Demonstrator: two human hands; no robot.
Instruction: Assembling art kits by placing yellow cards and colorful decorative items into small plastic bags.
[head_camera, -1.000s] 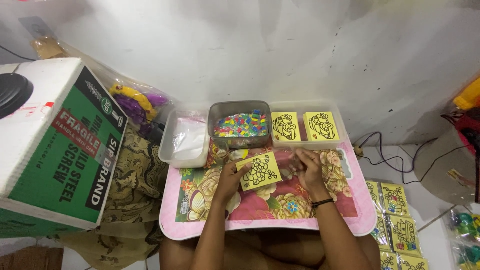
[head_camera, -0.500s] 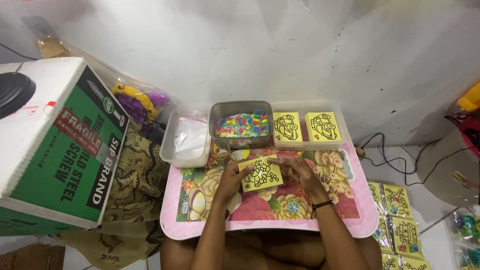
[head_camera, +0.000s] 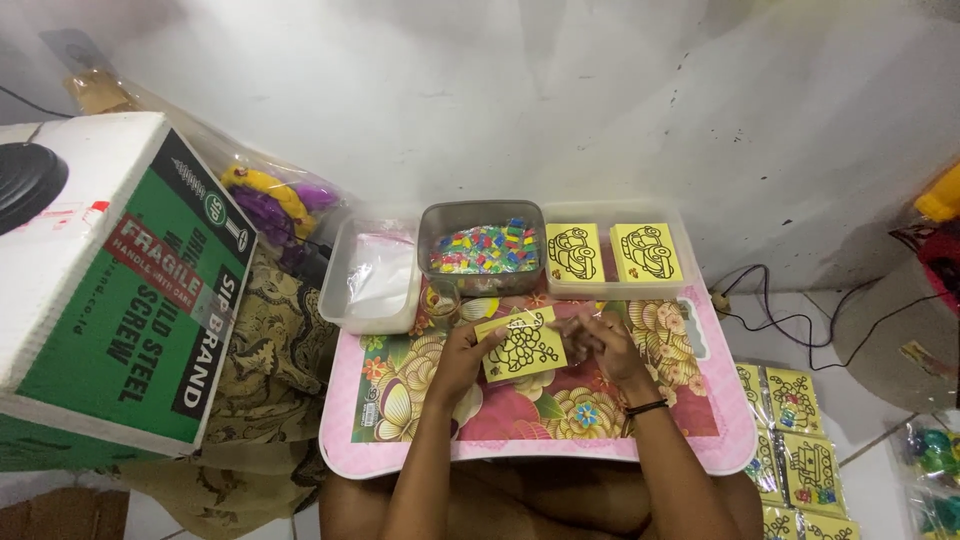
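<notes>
Left hand (head_camera: 462, 352): you grip yellow picture card (head_camera: 520, 346); right hand (head_camera: 598, 340) pinches its edge above floral tray (head_camera: 420, 440).

A low pink table (head_camera: 700, 455) with a floral top carries three containers along its far edge — a clear tub (head_camera: 345, 300), a grey tub of coloured pieces (head_camera: 483, 248), a tray of yellow cards (head_camera: 612, 252).

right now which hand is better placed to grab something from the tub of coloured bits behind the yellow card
Probably the right hand: it only touches the card's right edge, while the left hand grips the yellow card. The tub of coloured bits sits straight ahead of both.
</notes>
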